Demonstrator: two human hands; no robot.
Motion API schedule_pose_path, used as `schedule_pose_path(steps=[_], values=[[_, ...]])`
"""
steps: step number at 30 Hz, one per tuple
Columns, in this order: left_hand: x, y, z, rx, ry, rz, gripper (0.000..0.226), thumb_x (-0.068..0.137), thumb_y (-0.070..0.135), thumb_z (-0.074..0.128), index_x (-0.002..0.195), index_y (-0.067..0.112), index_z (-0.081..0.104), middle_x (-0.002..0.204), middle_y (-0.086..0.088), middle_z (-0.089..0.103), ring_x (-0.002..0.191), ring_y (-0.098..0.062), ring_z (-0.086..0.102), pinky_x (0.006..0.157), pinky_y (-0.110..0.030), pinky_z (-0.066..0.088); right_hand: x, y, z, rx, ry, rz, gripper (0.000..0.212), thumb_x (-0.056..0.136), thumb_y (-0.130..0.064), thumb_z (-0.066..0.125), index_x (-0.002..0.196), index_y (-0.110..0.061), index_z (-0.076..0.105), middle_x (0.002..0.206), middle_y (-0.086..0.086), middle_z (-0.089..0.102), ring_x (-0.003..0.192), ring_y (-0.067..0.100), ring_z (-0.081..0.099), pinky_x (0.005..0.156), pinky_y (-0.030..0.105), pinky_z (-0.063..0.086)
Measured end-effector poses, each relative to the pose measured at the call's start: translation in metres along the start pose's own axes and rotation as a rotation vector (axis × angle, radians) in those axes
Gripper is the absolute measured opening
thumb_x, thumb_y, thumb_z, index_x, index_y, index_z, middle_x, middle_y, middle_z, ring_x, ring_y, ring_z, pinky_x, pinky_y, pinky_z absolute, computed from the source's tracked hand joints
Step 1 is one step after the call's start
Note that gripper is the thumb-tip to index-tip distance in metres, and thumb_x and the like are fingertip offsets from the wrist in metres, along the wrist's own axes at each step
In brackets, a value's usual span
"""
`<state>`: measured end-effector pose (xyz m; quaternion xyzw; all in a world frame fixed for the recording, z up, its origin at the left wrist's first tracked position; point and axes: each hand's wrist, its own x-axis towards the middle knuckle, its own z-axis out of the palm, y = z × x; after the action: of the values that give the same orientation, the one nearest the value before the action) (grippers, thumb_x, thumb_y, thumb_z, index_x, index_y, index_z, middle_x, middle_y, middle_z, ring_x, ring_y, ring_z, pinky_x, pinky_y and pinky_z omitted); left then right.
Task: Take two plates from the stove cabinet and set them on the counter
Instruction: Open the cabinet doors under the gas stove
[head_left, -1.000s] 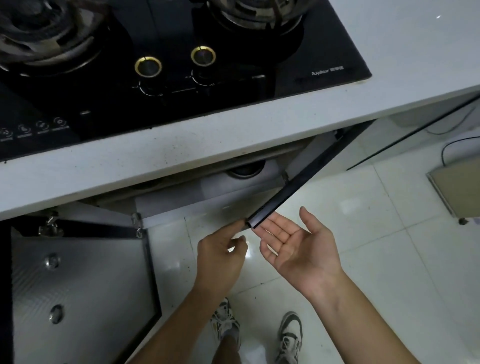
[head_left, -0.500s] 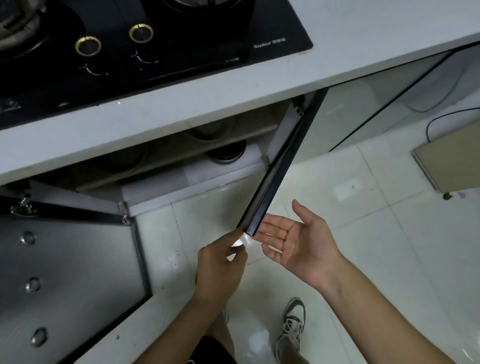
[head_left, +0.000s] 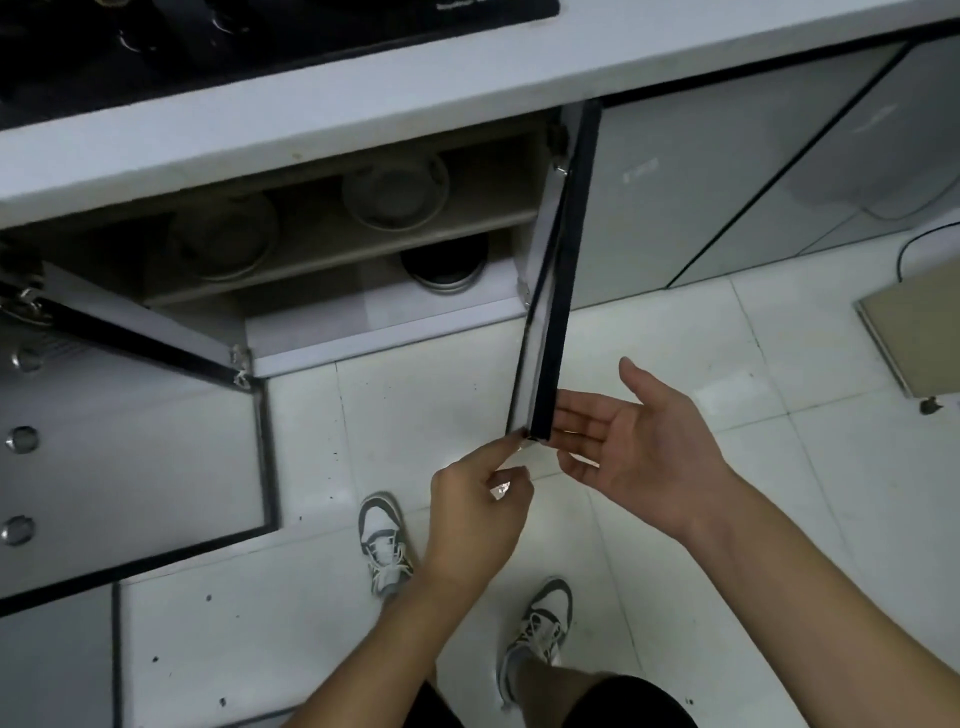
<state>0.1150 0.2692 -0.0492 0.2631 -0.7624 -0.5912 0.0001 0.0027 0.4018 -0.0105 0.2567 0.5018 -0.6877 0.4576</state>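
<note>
Step in hand, by judgement: opening the stove cabinet (head_left: 363, 270), both doors swung wide, no plate yet lifted; task barely begun. Right door (head_left: 558, 270) edge-on to the camera, its free corner low between the two hands; left door (head_left: 130, 457) folded fully out, inner face showing. Left hand (head_left: 475, 514): loosely curled, forefinger and thumb extended toward the bottom corner of the right door, fingertip (head_left: 511, 446) touching or just shy of the frame, which of the two not clear; nothing gripped in the palm. Right hand (head_left: 636, 447): palm up, fingers spread and slack, fingertips (head_left: 563, 415) resting against the outer face of the door edge, thumb raised apart; holding nothing. Plates: two pale stacks of round dishes on the upper shelf, one at left (head_left: 223, 241), one at right (head_left: 397, 189), dim and hard to separate into plates or bowls; a dark-lined round vessel (head_left: 444, 262) on the cabinet floor below. Counter (head_left: 467, 67) directly above, white edge bare, black cooktop (head_left: 234, 36) set into it. Next move, by judgement: release of the door, crouch or reach under the counter edge to the upper shelf, two plates taken with a firm hold from one stack without dragging its neighbours.
</note>
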Motion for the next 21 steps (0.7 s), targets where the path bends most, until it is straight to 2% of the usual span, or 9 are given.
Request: schedule_pose_path(steps=[4, 7, 9, 13, 17, 21], values=[[-0.01, 0.01, 0.04, 0.004, -0.041, 0.005, 0.042, 0.083, -0.003, 0.06, 0.116, 0.022, 0.068, 0.1, 0.035, 0.06, 0.08, 0.016, 0.064, 0.072, -0.003, 0.046, -0.02, -0.018, -0.039, -0.077, -0.058, -0.009, 0.07, 0.085, -0.062, 0.039, 0.11, -0.004, 0.069, 0.119, 0.017, 0.067, 0.103, 0.027, 0.063, 0.084, 0.035, 0.046], [-0.01, 0.017, 0.066, 0.003, -0.074, 0.014, 0.039, 0.083, -0.002, 0.061, 0.118, 0.016, 0.067, 0.098, 0.036, 0.058, 0.079, 0.019, 0.062, 0.069, 0.001, 0.044, -0.03, -0.034, -0.063, -0.161, -0.067, -0.023, 0.071, 0.086, -0.063, 0.038, 0.111, -0.004, 0.068, 0.118, 0.018, 0.067, 0.107, 0.029, 0.062, 0.085, 0.037, 0.045], [-0.01, 0.024, 0.082, 0.006, -0.107, 0.021, 0.039, 0.084, -0.001, 0.062, 0.119, 0.014, 0.066, 0.099, 0.033, 0.058, 0.079, 0.018, 0.062, 0.067, 0.002, 0.044, -0.036, -0.043, -0.077, -0.188, -0.056, -0.039, 0.07, 0.086, -0.063, 0.039, 0.109, -0.003, 0.069, 0.114, 0.017, 0.069, 0.103, 0.028, 0.065, 0.085, 0.037, 0.046], [-0.008, 0.037, 0.109, 0.025, -0.184, 0.047, 0.043, 0.084, 0.001, 0.062, 0.124, 0.016, 0.063, 0.109, 0.017, 0.065, 0.083, -0.002, 0.067, 0.062, 0.0, 0.043, -0.045, -0.052, -0.103, -0.154, 0.01, -0.087, 0.066, 0.086, -0.06, 0.044, 0.105, -0.002, 0.07, 0.109, 0.016, 0.072, 0.098, 0.026, 0.068, 0.086, 0.037, 0.05], [-0.003, 0.046, 0.126, 0.02, -0.266, 0.064, 0.046, 0.083, 0.003, 0.064, 0.127, 0.018, 0.06, 0.107, 0.029, 0.055, 0.086, 0.011, 0.06, 0.074, 0.001, 0.044, -0.053, -0.056, -0.119, -0.073, 0.073, -0.123, 0.064, 0.085, -0.057, 0.049, 0.112, -0.002, 0.065, 0.113, 0.014, 0.071, 0.107, 0.027, 0.065, 0.087, 0.036, 0.05], [0.005, 0.054, 0.131, 0.043, -0.346, 0.055, 0.049, 0.084, 0.007, 0.065, 0.13, 0.023, 0.057, 0.116, 0.018, 0.058, 0.093, -0.002, 0.061, 0.077, 0.0, 0.043, -0.057, -0.061, -0.124, -0.053, 0.118, -0.166, 0.057, 0.086, -0.052, 0.051, 0.111, -0.002, 0.066, 0.113, 0.015, 0.07, 0.105, 0.026, 0.067, 0.087, 0.035, 0.05]])
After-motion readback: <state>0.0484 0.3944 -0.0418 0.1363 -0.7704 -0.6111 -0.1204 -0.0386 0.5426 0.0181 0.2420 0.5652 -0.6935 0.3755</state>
